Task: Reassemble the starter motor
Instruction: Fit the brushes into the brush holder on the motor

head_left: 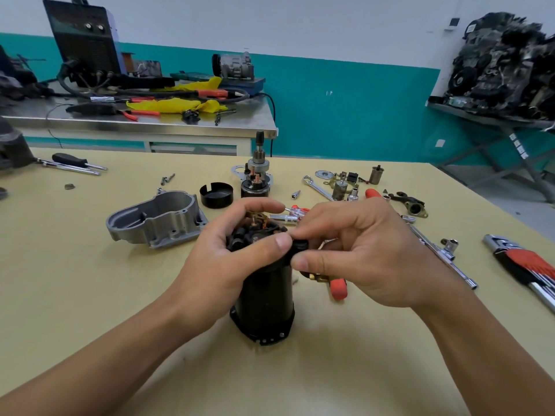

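While the left hand point(222, 259) is clutching the half-hidden motor point(264, 298) amid the table point(90, 295), the right hand point(360, 250) is pinching a black part point(300, 246).

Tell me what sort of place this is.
Probably a car repair or training workshop: an engine on a stand, a welder on the steel bench, and sockets scattered around the starter motor.

Black cylindrical metal motor housing point(264, 298); small black rounded piece point(300, 246); pale yellow flat tabletop point(90, 280); silver-grey cast aluminium cover point(156, 219); red-and-black striped ratchet handle point(528, 262); teal wall band point(345, 115).
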